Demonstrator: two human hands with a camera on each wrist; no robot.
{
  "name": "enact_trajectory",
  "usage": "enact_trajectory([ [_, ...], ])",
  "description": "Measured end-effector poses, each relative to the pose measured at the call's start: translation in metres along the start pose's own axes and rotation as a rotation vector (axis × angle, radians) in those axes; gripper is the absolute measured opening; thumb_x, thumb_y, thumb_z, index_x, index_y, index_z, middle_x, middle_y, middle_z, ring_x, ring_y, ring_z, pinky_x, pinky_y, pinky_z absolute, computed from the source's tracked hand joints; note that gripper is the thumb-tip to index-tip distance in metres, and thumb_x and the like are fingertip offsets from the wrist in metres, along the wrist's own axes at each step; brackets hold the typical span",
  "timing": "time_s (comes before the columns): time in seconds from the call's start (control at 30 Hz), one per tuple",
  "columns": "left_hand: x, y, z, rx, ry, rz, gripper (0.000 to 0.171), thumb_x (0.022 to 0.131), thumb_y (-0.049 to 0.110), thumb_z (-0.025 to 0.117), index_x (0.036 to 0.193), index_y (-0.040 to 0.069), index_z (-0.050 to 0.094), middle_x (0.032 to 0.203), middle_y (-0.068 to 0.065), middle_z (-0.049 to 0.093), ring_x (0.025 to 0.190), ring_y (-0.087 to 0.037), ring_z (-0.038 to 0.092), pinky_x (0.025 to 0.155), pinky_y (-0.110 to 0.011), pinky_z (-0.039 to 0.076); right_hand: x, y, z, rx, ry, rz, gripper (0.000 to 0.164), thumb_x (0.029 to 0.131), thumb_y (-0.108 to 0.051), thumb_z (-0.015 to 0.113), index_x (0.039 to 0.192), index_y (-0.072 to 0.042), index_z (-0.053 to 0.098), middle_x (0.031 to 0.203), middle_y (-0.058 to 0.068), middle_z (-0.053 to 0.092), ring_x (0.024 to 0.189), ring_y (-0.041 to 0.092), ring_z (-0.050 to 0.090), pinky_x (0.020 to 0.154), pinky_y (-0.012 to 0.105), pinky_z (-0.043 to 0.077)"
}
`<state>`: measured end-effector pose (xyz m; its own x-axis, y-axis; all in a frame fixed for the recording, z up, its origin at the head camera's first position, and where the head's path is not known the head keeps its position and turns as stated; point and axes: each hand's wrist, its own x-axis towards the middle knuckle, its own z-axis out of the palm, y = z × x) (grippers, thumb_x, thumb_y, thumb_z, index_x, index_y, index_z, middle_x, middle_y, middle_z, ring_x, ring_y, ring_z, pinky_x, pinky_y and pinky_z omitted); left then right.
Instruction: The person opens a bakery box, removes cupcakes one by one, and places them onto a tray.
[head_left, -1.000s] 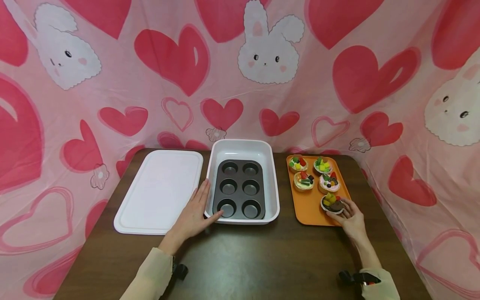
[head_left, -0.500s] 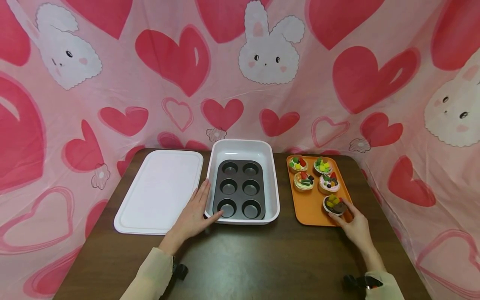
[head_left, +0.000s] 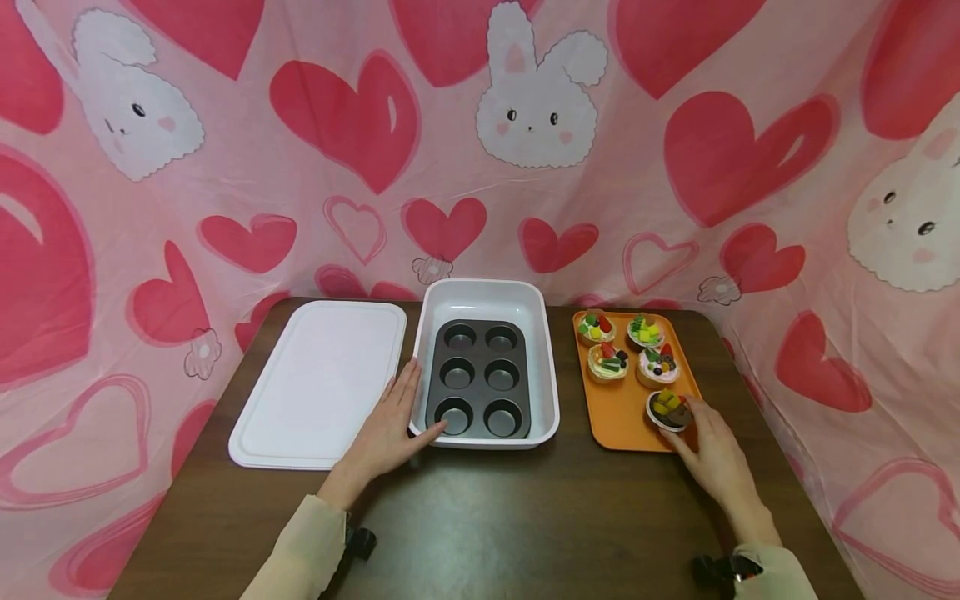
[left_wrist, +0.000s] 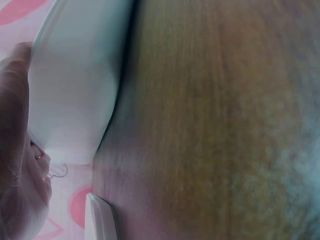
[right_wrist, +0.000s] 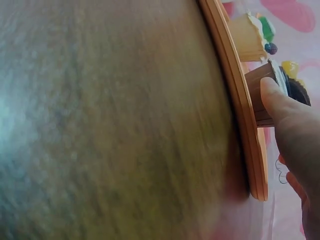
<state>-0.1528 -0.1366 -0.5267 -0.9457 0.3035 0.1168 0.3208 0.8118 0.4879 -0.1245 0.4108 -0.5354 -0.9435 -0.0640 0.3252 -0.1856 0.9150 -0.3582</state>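
Note:
My right hand (head_left: 720, 458) has its thumb and fingers on either side of a chocolate fruit tart (head_left: 666, 410) at the near right of the orange tray (head_left: 622, 425). In the right wrist view the thumb (right_wrist: 280, 102) lies against the brown tart cup (right_wrist: 259, 87), low over the tray; the fingers behind it are hidden. My left hand (head_left: 386, 433) rests on the left rim of the white deep tray (head_left: 551, 392), fingers extended along it. Its thumb reaches over the near corner towards the dark muffin tin (head_left: 480, 400) inside, whose cups hold nothing.
Several other fruit tarts (head_left: 607, 363) stand on the far part of the orange tray. A flat white board (head_left: 315, 383) lies left of the deep tray. Bare brown table (head_left: 510, 517) extends in front. A pink heart-patterned cloth (head_left: 450, 125) hangs behind.
The chocolate tart has shifted slightly right and towards me, then stayed in place. My right hand has drawn a little right and nearer. The left hand has stayed still.

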Motion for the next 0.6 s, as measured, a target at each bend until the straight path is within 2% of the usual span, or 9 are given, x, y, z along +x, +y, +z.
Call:
enact_trajectory([
  [0.23, 0.001, 0.0, -0.002, 0.011, -0.008, 0.001, 0.114, 0.097, 0.067, 0.069, 0.176, 0.005, 0.016, 0.187, -0.01, 0.013, 0.173, -0.033, 0.022, 0.14, -0.058, 0.023, 0.0, -0.001, -0.002, -0.018, -0.001, 0.008, 0.083, 0.086, -0.018, 0.093, 0.149, 0.013, 0.049, 0.147, 0.043, 0.052, 0.133, 0.061, 0.051, 0.108, 0.081, 0.045],
  [0.37, 0.001, 0.002, -0.006, 0.047, -0.029, -0.007, 0.114, 0.097, 0.069, 0.067, 0.176, 0.003, 0.018, 0.186, -0.013, 0.016, 0.172, -0.035, 0.023, 0.14, -0.059, 0.023, 0.004, -0.008, -0.004, -0.004, 0.006, 0.015, 0.09, 0.09, -0.025, 0.091, 0.156, 0.012, 0.044, 0.153, 0.043, 0.048, 0.139, 0.061, 0.047, 0.115, 0.08, 0.04],
  [0.5, 0.001, 0.003, -0.013, 0.09, -0.064, -0.016, 0.114, 0.096, 0.074, 0.064, 0.175, 0.005, 0.02, 0.186, -0.014, 0.017, 0.173, -0.034, 0.023, 0.14, -0.059, 0.02, 0.016, -0.021, -0.007, 0.016, 0.032, -0.013, 0.089, 0.091, -0.025, 0.089, 0.159, 0.011, 0.043, 0.157, 0.041, 0.046, 0.143, 0.059, 0.044, 0.121, 0.078, 0.036],
  [0.6, 0.005, 0.003, -0.021, 0.104, -0.063, -0.003, 0.108, 0.097, 0.073, 0.063, 0.175, 0.008, 0.026, 0.185, -0.015, 0.019, 0.172, -0.036, 0.024, 0.14, -0.061, 0.019, 0.03, -0.035, -0.008, 0.026, 0.049, -0.053, 0.087, 0.09, -0.023, 0.089, 0.158, 0.01, 0.044, 0.158, 0.04, 0.046, 0.146, 0.059, 0.043, 0.126, 0.076, 0.032],
])
